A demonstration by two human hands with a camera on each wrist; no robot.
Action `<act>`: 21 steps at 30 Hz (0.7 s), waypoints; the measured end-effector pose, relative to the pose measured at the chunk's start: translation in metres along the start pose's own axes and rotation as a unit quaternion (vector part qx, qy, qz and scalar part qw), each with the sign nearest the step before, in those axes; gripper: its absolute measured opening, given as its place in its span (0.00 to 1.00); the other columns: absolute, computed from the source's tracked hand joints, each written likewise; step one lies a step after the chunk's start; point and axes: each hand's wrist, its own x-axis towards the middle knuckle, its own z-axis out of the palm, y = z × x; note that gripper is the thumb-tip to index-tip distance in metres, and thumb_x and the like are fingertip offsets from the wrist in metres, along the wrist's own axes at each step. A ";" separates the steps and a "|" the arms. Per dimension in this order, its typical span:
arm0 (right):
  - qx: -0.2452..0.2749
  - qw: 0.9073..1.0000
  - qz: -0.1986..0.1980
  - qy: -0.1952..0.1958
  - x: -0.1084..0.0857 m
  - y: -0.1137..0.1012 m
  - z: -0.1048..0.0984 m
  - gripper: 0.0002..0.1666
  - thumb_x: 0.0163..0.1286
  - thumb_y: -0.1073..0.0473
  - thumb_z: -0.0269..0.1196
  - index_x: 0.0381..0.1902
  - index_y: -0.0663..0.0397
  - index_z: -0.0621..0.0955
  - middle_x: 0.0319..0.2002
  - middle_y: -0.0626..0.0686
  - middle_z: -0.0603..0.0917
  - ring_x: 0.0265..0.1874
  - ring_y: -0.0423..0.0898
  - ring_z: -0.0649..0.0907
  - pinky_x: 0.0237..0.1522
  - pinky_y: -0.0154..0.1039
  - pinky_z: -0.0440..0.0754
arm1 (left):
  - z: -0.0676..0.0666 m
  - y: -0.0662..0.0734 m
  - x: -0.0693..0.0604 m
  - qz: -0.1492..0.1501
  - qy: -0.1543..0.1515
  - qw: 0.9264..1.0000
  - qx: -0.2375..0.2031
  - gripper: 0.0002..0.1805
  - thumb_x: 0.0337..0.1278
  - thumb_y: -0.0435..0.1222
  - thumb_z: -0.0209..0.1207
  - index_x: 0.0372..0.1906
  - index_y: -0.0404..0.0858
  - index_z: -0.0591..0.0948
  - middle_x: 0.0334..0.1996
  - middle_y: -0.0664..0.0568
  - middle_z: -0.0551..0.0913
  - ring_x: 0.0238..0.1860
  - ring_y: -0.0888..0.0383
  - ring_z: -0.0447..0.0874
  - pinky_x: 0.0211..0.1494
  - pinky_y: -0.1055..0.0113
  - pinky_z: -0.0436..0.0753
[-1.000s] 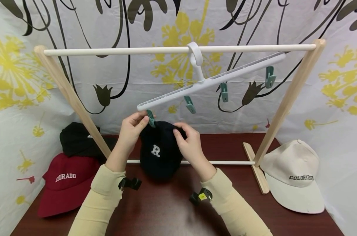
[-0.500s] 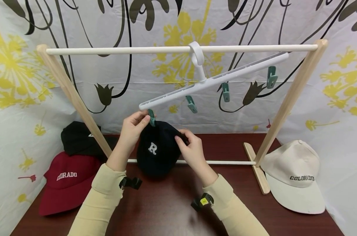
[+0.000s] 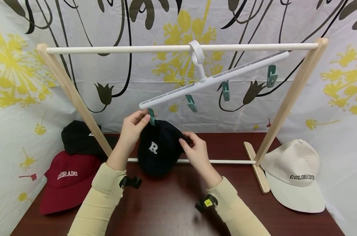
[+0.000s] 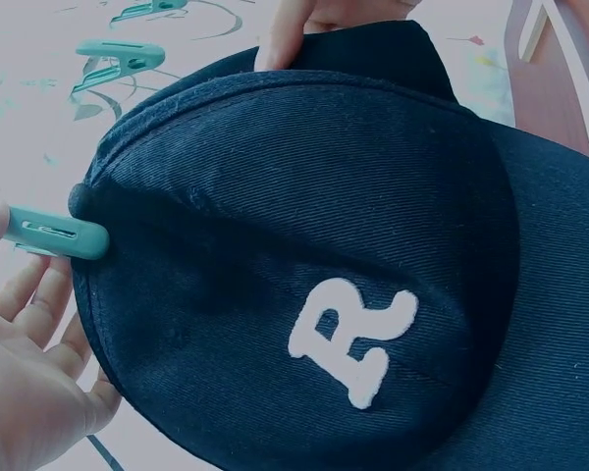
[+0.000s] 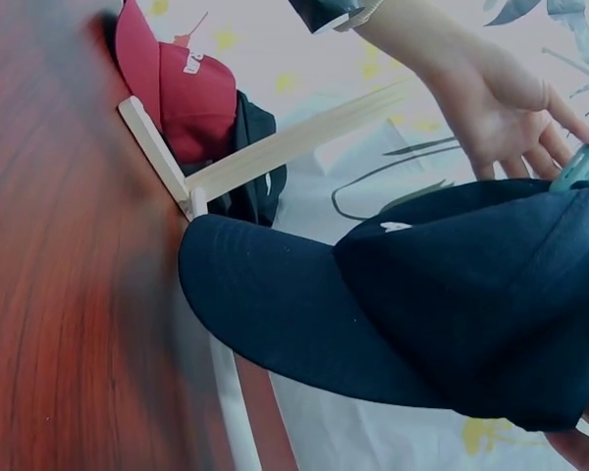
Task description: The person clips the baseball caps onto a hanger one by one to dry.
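Note:
A navy baseball cap (image 3: 159, 149) with a white letter R hangs at the low left end of a tilted white hanger (image 3: 202, 85), its brim pointing down. My left hand (image 3: 134, 126) pinches the green clip (image 3: 151, 117) there, thumb on its outer face. In the left wrist view the clip's tip (image 4: 96, 240) lies at the top of the crown, close to the button. Whether it bites the fabric I cannot tell. With thumb and fingers my right hand (image 3: 196, 147) grips the cap's right edge. Behind the cloth some fingers are hidden.
Several green clips, including one at the far right (image 3: 271, 76), hang bare on the hanger. A wooden rack (image 3: 290, 101) with a white top rod (image 3: 116, 49) carries it. A red cap (image 3: 69, 183) and black cap (image 3: 81, 137) lie left; a cream cap (image 3: 294, 173) lies right.
My right hand has shifted a little right and down, still gripping the cap's edge. The cap has swung slightly left. My left hand stays at the clip.

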 end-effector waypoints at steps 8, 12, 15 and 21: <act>0.013 1.000 0.019 -0.014 -0.006 0.006 -0.009 0.09 0.68 0.60 0.63 0.45 0.52 0.83 0.41 0.50 0.84 0.40 0.44 0.82 0.39 0.42 0.82 | 0.000 0.001 0.000 0.005 -0.004 1.000 0.015 0.15 0.66 0.30 0.55 0.52 0.23 0.77 0.38 0.59 0.85 0.47 0.57 0.79 0.53 0.65 0.74; 0.007 1.000 0.019 -0.008 -0.009 0.009 -0.013 0.09 0.67 0.61 0.64 0.45 0.51 0.83 0.41 0.48 0.84 0.41 0.43 0.81 0.39 0.41 0.82 | 0.001 0.001 0.000 -0.001 -0.007 1.000 -0.004 0.15 0.67 0.29 0.55 0.53 0.22 0.76 0.39 0.56 0.85 0.48 0.56 0.78 0.56 0.63 0.73; 0.005 1.000 0.013 -0.002 -0.011 0.011 -0.017 0.09 0.67 0.61 0.64 0.44 0.51 0.83 0.40 0.47 0.84 0.40 0.42 0.81 0.38 0.42 0.81 | 0.002 0.001 0.000 -0.007 -0.008 1.000 -0.020 0.16 0.67 0.30 0.55 0.53 0.22 0.76 0.40 0.53 0.85 0.49 0.56 0.78 0.58 0.62 0.72; -0.009 1.000 0.019 0.005 -0.016 -0.005 -0.028 0.08 0.67 0.65 0.63 0.44 0.58 0.82 0.41 0.53 0.85 0.39 0.46 0.83 0.36 0.37 0.80 | 0.000 0.000 -0.001 -0.005 -0.005 1.000 -0.013 0.17 0.67 0.31 0.55 0.54 0.22 0.76 0.40 0.53 0.85 0.51 0.56 0.78 0.59 0.61 0.71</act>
